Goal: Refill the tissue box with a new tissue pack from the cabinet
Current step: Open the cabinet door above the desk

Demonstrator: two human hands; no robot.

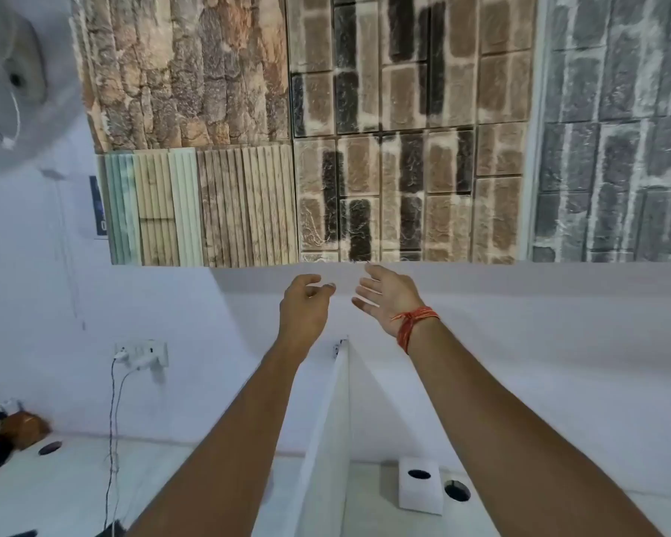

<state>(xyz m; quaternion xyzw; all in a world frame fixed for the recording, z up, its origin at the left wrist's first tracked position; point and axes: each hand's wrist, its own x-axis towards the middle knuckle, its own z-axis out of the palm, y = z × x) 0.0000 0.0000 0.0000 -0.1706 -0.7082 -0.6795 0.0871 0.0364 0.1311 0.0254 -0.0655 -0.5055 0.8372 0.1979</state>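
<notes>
Both arms reach up toward the white cabinet [481, 281] high on the wall, just under the patterned brick panels [403, 149]. The left hand [305, 308] is loosely curled, its fingers [318, 290] bent inward but closed on nothing. The right hand [388, 300] is spread, palm turned toward the left hand, also empty; a red thread band [415, 325] circles that wrist. Below the hands, an open cabinet door [326, 439] stands edge-on between the forearms.

The tissue box [421, 486], white with a dark oval opening on top, sits on the bench [94, 478] far below the cabinet, just right of the door's lower edge and just beside a round hole in the bench top. The new tissue pack is not visible; presumably it lies inside the cabinet, out of sight.

Judging from this, the fetching step is in hand and the refill itself has not begun. A tissue pack should be light and soft, with a slick film wrap that yields under pressure, so taking it with both hands by its long sides would likely keep it from slipping or crushing. The box looks light too, and may slide on the smooth bench unless steadied while the pack goes in.
</notes>
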